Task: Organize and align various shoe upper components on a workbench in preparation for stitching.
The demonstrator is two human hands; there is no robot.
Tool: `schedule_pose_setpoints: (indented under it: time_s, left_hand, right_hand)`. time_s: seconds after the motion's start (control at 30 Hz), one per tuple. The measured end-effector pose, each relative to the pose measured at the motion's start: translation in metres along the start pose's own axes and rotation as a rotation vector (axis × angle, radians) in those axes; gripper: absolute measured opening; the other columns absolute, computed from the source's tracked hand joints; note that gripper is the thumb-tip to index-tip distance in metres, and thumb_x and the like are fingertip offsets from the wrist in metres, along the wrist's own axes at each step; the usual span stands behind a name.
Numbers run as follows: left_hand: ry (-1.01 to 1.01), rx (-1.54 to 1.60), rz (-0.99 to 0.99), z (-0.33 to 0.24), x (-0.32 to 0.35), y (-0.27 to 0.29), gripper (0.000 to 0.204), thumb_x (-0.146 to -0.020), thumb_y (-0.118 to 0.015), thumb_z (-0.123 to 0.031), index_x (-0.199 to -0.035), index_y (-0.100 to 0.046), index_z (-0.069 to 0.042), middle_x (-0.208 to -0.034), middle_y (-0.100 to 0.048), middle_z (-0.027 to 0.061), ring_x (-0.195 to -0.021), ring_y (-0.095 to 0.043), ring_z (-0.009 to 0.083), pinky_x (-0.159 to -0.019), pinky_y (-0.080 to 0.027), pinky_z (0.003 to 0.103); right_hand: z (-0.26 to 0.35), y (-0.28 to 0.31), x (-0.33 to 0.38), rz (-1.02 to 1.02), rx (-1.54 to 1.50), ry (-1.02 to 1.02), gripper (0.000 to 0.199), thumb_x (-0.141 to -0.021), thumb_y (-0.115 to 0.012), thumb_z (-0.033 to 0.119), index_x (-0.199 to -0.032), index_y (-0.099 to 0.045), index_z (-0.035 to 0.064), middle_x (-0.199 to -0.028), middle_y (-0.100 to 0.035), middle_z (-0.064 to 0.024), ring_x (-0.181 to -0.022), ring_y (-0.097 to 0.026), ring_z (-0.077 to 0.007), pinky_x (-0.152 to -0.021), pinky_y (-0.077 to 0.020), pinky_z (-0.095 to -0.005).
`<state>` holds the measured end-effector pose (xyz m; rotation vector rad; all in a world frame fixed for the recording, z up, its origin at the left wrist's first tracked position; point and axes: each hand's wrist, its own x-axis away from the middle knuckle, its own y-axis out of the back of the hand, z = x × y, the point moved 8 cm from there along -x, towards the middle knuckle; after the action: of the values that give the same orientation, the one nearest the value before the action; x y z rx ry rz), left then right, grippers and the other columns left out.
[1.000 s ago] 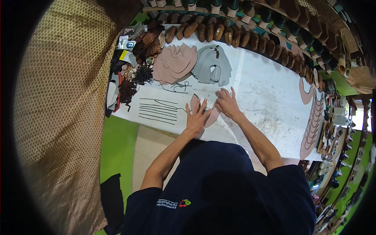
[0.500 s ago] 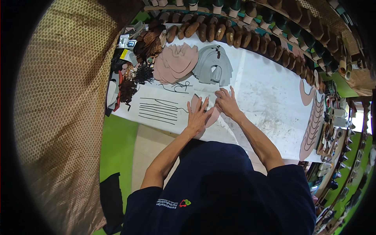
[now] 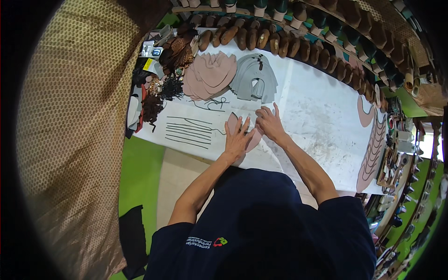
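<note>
My left hand (image 3: 236, 138) lies flat, fingers spread, on a pink leather cut piece (image 3: 232, 122) on the white table (image 3: 322, 112). My right hand (image 3: 270, 122) rests just to its right, fingers pressing on the same piece's upper edge near a thin dark cord. Behind the hands lie a stack of pink cut pieces (image 3: 210, 74) and a stack of grey cut pieces (image 3: 254, 78). Several thin dark strips (image 3: 186, 132) are laid out in rows to the left of my left hand.
Brown shoe lasts (image 3: 280, 42) line the table's far edge. Dark leather scraps and small tools (image 3: 158, 79) crowd the left end. Pink sole-shaped cut-outs (image 3: 373, 144) run along the right edge. A patterned brown curtain (image 3: 70, 140) hangs at left.
Both hands have stayed on the pink piece; the fingers shifted only slightly.
</note>
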<state>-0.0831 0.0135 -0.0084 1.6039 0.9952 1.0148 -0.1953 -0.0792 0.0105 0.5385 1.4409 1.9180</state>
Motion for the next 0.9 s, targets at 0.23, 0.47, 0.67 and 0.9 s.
schedule_pose_setpoints:
  time_s: [0.23,0.47,0.67,0.9]
  left_hand:
    - [-0.027,0.024,-0.071,-0.002,-0.001,0.000,0.094,-0.071,-0.087,-0.012,-0.155,-0.050,-0.031,-0.179,-0.011,0.0084,-0.164,-0.008,0.0375,-0.115,-0.010,0.082]
    - [-0.004,0.030,-0.019,0.000,-0.002,0.004,0.102,-0.066,-0.092,-0.015,-0.156,-0.049,-0.032,-0.179,-0.010,0.0085,-0.164,-0.009,0.0379,-0.115,-0.011,0.082]
    - [0.029,0.106,0.078,-0.004,-0.006,0.014,0.077,-0.081,-0.078,-0.011,-0.153,-0.053,-0.028,-0.178,-0.011,0.0115,-0.163,-0.010,0.0402,-0.117,-0.006,0.082]
    - [0.048,0.157,-0.082,-0.003,-0.009,0.017,0.060,-0.085,-0.076,-0.016,-0.143,-0.063,-0.025,-0.177,-0.015,0.0160,-0.162,-0.012,0.0430,-0.113,-0.009,0.083]
  right_hand:
    - [0.003,0.000,0.002,-0.046,0.010,0.013,0.011,-0.089,-0.076,0.023,-0.096,-0.075,0.0138,-0.131,-0.062,-0.0006,-0.140,-0.049,-0.0246,-0.125,-0.0172,-0.0683]
    - [0.001,0.013,0.006,-0.097,-0.117,-0.061,0.015,-0.090,-0.074,0.027,-0.097,-0.077,0.0142,-0.130,-0.064,-0.0036,-0.137,-0.050,-0.0256,-0.125,-0.0163,-0.0684]
    - [-0.024,0.020,0.029,-0.119,-0.231,-0.235,0.027,-0.089,-0.076,0.032,-0.109,-0.080,0.0146,-0.139,-0.061,-0.0075,-0.140,-0.049,-0.0276,-0.124,-0.0167,-0.0676]
    - [-0.029,0.016,0.035,-0.096,-0.237,-0.239,0.019,-0.091,-0.075,0.027,-0.105,-0.081,0.0146,-0.140,-0.060,-0.0070,-0.140,-0.048,-0.0267,-0.124,-0.0186,-0.0658]
